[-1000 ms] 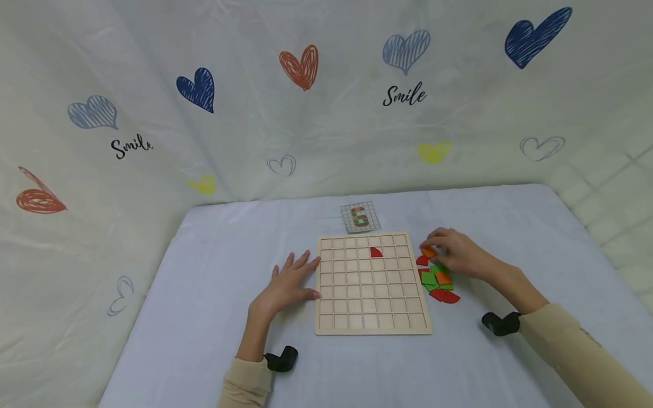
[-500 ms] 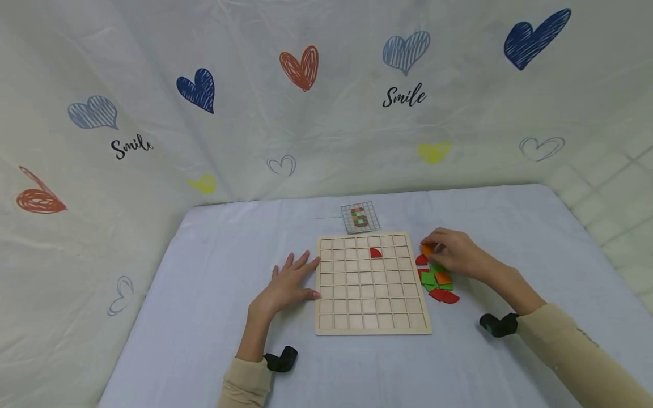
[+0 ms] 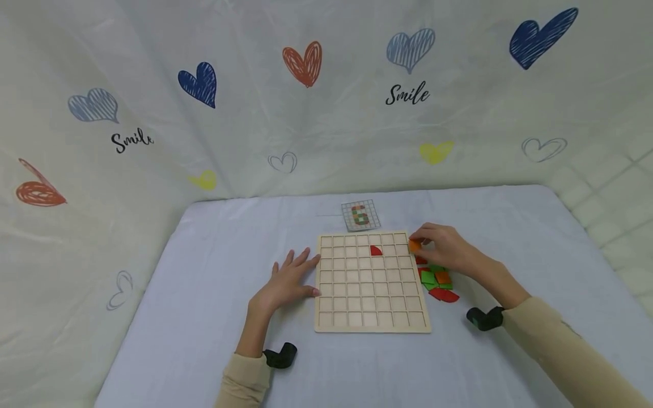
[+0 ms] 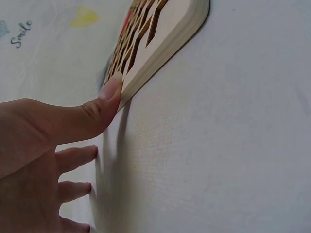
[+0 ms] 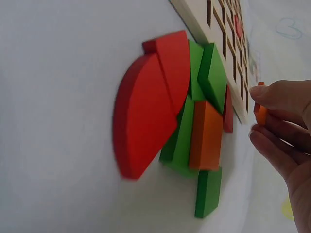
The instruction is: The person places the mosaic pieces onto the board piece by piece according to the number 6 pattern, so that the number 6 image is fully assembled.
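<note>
A wooden grid board [image 3: 372,328] lies on the white table, with one red quarter-circle piece [image 3: 376,250] in a cell of its second row. My left hand [image 3: 288,286] is spread at the board's left side; in the left wrist view its thumb [image 4: 111,90] touches the board's edge. Between thumb and fingers my right hand [image 3: 445,246] pinches an orange tile [image 3: 414,245], held over the board's upper right edge. Below that hand, right of the board, is a loose pile of red quarter-circles [image 5: 146,116], green tiles [image 5: 212,77] and an orange square tile [image 5: 206,136].
Behind the board lies a small pattern card [image 3: 360,215] with a gridded, coloured figure. A white curtain printed with hearts hangs beyond the table's far edge. Each wrist carries a black camera [image 3: 280,356].
My right hand has moved left from the pile to the board's right edge, carrying the orange tile. The left hand stays in its place by the board.
</note>
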`<state>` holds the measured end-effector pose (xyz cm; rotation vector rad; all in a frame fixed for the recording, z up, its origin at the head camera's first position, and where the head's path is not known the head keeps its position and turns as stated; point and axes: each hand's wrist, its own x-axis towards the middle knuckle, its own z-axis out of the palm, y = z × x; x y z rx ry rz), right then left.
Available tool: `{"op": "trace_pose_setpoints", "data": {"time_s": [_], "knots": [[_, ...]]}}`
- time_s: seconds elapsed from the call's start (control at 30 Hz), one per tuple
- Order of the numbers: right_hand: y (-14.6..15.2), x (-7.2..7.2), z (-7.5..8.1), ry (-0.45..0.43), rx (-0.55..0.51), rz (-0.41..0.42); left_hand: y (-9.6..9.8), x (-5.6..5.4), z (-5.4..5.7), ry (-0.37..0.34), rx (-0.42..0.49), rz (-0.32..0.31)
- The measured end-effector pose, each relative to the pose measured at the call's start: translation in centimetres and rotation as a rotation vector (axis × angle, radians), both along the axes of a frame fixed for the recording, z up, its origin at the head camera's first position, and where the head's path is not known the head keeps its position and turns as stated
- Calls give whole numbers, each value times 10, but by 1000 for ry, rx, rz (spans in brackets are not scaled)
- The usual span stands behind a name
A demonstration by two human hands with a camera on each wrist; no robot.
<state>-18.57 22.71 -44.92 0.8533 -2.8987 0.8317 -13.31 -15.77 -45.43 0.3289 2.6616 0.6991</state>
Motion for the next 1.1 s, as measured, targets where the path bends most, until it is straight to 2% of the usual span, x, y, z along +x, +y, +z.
{"op": "trace_pose_setpoints", "data": {"time_s": [0.33,0.77,1.1], "knots": [[-27,-8,8,-66,10,37,1,-1,2,-9,-4,-6],[-55,-15,9,-98,25,133,-2,2,3,6,22,-40],[-80,-21,3,-73,22,190,-3,1,2,11,13,-47]]}}
